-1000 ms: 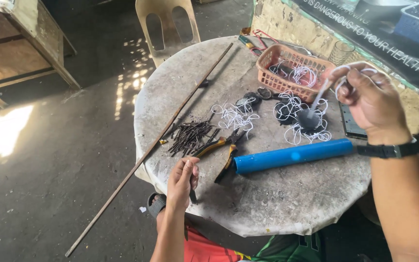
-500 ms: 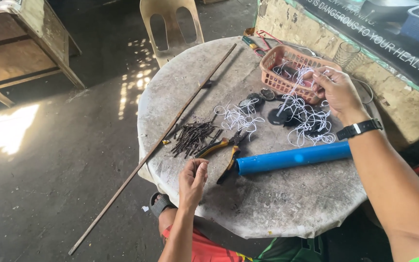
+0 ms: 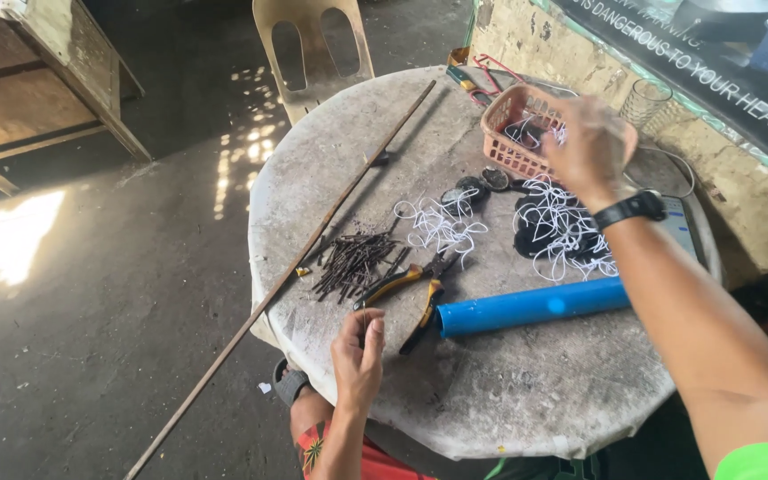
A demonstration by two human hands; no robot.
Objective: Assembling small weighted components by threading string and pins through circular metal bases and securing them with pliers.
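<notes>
Makeshift outdoor workshop: round concrete table point(image 3: 508, 418), pliers point(image 3: 406, 289), nails point(image 3: 353, 260), dirt floor point(image 3: 91, 356).

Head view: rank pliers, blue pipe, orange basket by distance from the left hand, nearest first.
From the left hand at the table's near edge:
1. Pliers, just beyond the fingers.
2. Blue pipe, to the right.
3. Orange basket, far right side, under the right hand.

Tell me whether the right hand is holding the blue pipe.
No, the right hand is up at the pink basket, while the blue pipe lies untouched on the table.
</notes>
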